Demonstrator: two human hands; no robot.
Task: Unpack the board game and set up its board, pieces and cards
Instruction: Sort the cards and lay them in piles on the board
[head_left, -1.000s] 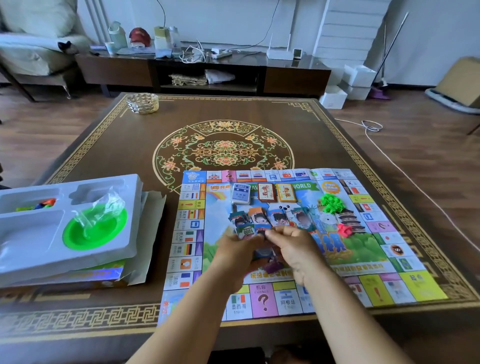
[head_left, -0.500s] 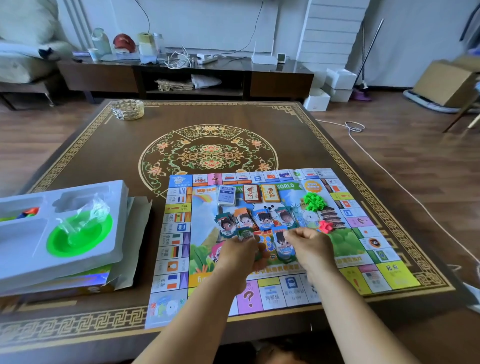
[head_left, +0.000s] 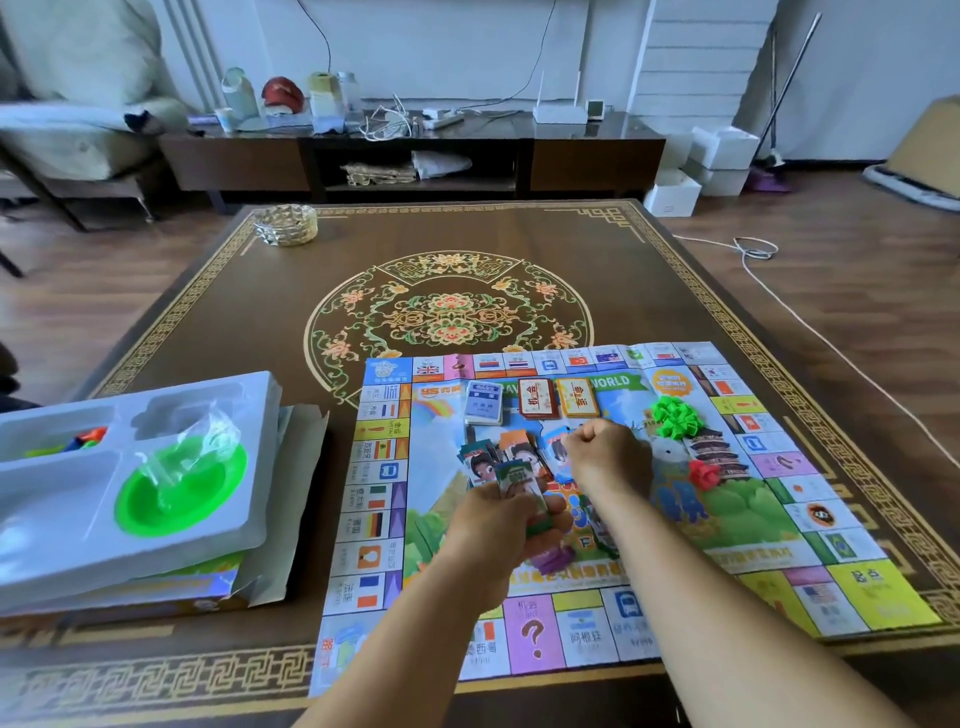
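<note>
The paper game board (head_left: 737, 525) lies flat on the near right part of the table. Three card decks sit in a row near its far edge: a blue one (head_left: 483, 401) and two red-and-orange ones (head_left: 558, 397). Character cards (head_left: 480, 460) lie in a row at the board's middle. My left hand (head_left: 498, 535) grips a stack of play money with a green note on top. My right hand (head_left: 608, 457) hovers over the character cards with its fingers curled; what it holds is hidden. Green house pieces (head_left: 675, 415) and red pieces (head_left: 704, 474) sit in heaps on the right.
A white plastic insert tray (head_left: 47, 525) with a green bowl (head_left: 179, 493) and crumpled clear bag rests on the game box at the left. Coloured pawns (head_left: 83, 439) lie in one tray compartment. A woven basket (head_left: 285, 222) stands at the table's far left. Low cabinet beyond.
My right hand has moved forward from beside my left hand to the row of character cards. My left hand keeps its hold on the money stack. The camera has tilted up slightly.
</note>
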